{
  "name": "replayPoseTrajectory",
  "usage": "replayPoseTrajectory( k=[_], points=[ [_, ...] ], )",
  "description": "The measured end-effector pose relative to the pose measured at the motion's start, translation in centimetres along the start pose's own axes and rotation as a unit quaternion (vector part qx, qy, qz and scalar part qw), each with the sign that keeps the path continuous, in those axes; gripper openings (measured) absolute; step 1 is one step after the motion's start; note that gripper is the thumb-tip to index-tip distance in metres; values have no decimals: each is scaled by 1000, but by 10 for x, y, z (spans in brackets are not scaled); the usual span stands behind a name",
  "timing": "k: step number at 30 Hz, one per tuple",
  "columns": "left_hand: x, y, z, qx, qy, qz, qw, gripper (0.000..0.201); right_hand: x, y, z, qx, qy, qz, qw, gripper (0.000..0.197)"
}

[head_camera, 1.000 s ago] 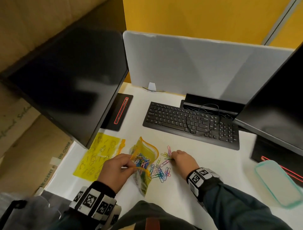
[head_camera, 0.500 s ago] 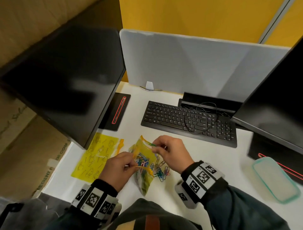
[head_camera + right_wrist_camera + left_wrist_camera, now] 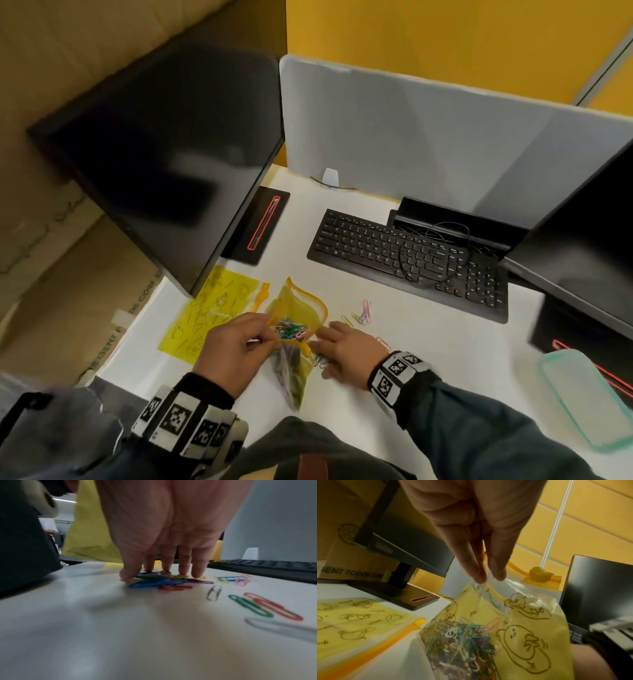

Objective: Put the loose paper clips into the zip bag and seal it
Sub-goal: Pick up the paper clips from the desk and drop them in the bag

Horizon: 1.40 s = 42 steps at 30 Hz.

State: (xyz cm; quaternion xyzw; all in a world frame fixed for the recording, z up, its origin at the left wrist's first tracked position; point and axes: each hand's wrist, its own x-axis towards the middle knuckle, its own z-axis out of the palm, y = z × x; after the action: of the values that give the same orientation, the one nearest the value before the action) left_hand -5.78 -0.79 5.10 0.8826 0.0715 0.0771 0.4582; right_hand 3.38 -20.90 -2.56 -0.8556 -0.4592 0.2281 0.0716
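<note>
A yellow cartoon-print zip bag [image 3: 301, 305] stands with its mouth open near the front of the white desk, with several coloured paper clips [image 3: 291, 331] inside it. My left hand [image 3: 269, 330] pinches the bag's near lip; the left wrist view shows thumb and finger of that left hand [image 3: 489, 576] pressed on the bag's clear film [image 3: 530, 626]. My right hand [image 3: 320, 341] is down on the desk just right of the bag. Its straight fingers [image 3: 182, 569] touch a small heap of loose clips [image 3: 159, 583]. More loose clips [image 3: 363, 312] lie to the right.
A second yellow zip bag [image 3: 212, 308] lies flat at the left. A black keyboard [image 3: 404, 260] sits behind the clips. Dark monitors stand at the left [image 3: 164, 164] and right [image 3: 582, 246]. A teal-rimmed lid [image 3: 589, 394] lies at the front right.
Half a second ago my right hand was raised at the bag's mouth with a clip; now it is back down on the loose clips. My left hand keeps its pinch on the bag.
</note>
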Motion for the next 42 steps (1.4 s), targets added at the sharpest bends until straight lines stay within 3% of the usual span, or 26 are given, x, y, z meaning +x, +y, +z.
replayPoseTrajectory(
  k=[4,7,11,13,15,20,23,25,30,33,38,42],
  points=[
    [-2,-2,-4,12,10,0,1000,21,-16,7,2,-32,5,37,999,35],
    [-2,-3,-3,25,1,9,1000,20,-31,20,-6,12,43,72,996,32],
    [-1,-4,3,15,-8,8,1000,27,-30,37,-22,85,125,157,976,52],
    [-1,-4,7,3,-20,7,1000,30,-27,45,-28,86,79,178,977,63],
    [-1,-2,9,7,-29,14,999,31,-26,50,-29,61,24,169,983,61],
    [1,0,13,8,-53,30,998,25,-46,57,-25,29,23,179,983,44],
    [3,1,16,2,-65,38,997,37,-67,49,-18,85,-8,230,969,75],
    [4,1,20,7,-74,48,996,32,-73,41,-12,103,-5,264,959,85],
    [7,3,22,7,-89,46,995,51,-57,26,0,101,87,297,946,37],
    [8,9,23,19,-98,71,992,37,-54,25,2,98,94,317,939,29],
    [11,3,21,29,-99,82,991,32,-57,27,-1,114,114,342,926,22],
    [10,2,22,30,-93,86,991,31,-72,27,-13,195,203,375,883,19]
  ],
)
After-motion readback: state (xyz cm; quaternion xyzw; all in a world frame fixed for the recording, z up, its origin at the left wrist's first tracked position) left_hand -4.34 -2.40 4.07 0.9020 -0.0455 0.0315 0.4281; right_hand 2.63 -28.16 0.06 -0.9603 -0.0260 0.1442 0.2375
